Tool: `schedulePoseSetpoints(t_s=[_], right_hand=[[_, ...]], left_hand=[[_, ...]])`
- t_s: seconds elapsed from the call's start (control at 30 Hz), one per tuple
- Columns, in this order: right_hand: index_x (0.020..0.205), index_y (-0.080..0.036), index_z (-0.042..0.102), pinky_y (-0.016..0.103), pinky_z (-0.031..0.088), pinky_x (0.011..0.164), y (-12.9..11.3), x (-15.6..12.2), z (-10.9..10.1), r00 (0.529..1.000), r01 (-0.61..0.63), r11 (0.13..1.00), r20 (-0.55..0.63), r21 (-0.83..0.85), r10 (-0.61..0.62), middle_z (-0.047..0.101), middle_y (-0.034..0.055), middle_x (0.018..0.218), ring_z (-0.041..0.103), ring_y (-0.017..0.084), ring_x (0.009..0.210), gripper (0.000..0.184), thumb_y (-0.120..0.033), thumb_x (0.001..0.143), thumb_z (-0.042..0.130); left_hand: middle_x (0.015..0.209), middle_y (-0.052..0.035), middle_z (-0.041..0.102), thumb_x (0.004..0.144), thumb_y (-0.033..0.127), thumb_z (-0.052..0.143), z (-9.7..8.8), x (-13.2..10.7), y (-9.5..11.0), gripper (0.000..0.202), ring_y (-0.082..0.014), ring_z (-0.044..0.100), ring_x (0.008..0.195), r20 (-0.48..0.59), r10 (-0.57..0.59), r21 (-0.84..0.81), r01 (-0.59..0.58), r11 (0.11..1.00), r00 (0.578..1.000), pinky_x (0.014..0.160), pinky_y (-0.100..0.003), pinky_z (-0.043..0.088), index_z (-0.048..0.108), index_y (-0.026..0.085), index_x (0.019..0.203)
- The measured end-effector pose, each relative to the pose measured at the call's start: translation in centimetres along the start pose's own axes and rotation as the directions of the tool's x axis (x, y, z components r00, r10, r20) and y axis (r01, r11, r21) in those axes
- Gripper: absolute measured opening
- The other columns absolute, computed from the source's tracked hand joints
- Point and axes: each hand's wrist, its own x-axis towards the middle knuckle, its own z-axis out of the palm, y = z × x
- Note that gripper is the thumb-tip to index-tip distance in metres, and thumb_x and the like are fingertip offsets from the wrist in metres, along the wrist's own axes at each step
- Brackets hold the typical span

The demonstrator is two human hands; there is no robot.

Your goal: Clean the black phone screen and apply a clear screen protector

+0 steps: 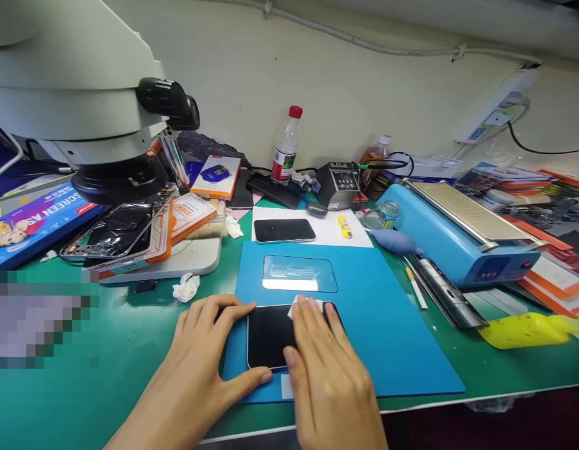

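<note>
A smartphone with a black screen and silver rim lies face up on a blue mat. My left hand braces its left end, with the thumb at the near edge and the index fingertip at the far corner. Flat over the phone's right part, my right hand presses a small white wipe against the screen, covering most of the wipe. Just beyond lies a clear screen protector with a thin dark border. A pale strip peeks out beside my right thumb.
A microscope overhangs the left side, above stacked boxes and phone parts. Another phone rests on white paper at the back. To the right are a blue machine, an air blower and a yellow bottle. A crumpled tissue sits left.
</note>
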Motion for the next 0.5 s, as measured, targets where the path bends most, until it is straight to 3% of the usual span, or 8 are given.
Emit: schedulePoseSetpoints(t_s=[0.1, 0.17, 0.33, 0.5], right_hand=[[0.156, -0.001, 0.056, 0.046, 0.052, 0.124, -2.4, 0.7, 0.5, 0.999, 0.043, 0.996, 0.025, 0.08, -0.045, 0.057, 0.0164, 0.162, 0.058, 0.033, 0.15, 0.056, -0.027, 0.107, 0.055], [0.156, -0.003, 0.057, 0.044, 0.049, 0.126, -3.5, 1.2, 0.6, 0.998, 0.043, 0.988, 0.028, 0.151, -0.048, 0.057, 0.0135, 0.163, 0.058, 0.031, 0.15, 0.056, -0.029, 0.106, 0.057], [0.149, -0.003, 0.064, 0.044, 0.052, 0.124, -3.8, 2.4, 0.5, 0.997, 0.076, 0.967, -0.004, 0.241, -0.077, 0.06, 0.0136, 0.158, 0.064, 0.029, 0.144, 0.049, -0.026, 0.107, 0.052], [0.148, -0.004, 0.066, 0.039, 0.044, 0.13, -2.6, 0.8, 0.4, 0.974, 0.225, 0.953, -0.066, 0.201, -0.216, 0.061, 0.0118, 0.158, 0.06, 0.026, 0.148, 0.047, -0.029, 0.11, 0.054]], left_hand=[[0.143, -0.0077, 0.059, 0.087, 0.023, 0.076, -0.2, 0.1, 0.1, 0.064, -0.0383, 0.054, 0.135, 0.02, 0.027, -0.004, -0.027, 1.0, 0.999, 0.116, -0.064, 0.044, 0.059, 0.037, 0.147], [0.15, -0.0068, 0.058, 0.084, 0.015, 0.071, -0.5, 0.1, 0.1, 0.078, -0.0367, 0.053, 0.14, 0.038, 0.049, -0.003, -0.049, 0.999, 0.998, 0.118, -0.061, 0.045, 0.051, 0.039, 0.155], [0.165, -0.005, 0.053, 0.083, 0.013, 0.07, -1.2, -0.1, 0.2, 0.114, -0.0347, 0.048, 0.152, 0.06, 0.085, -0.073, -0.08, 0.994, 0.995, 0.125, -0.06, 0.041, 0.009, 0.045, 0.175], [0.173, -0.0034, 0.046, 0.082, 0.017, 0.085, -1.8, -0.3, 0.1, 0.127, -0.0358, 0.043, 0.159, 0.126, 0.075, -0.148, -0.056, 0.987, 0.989, 0.128, -0.059, 0.043, 0.007, 0.051, 0.175]])
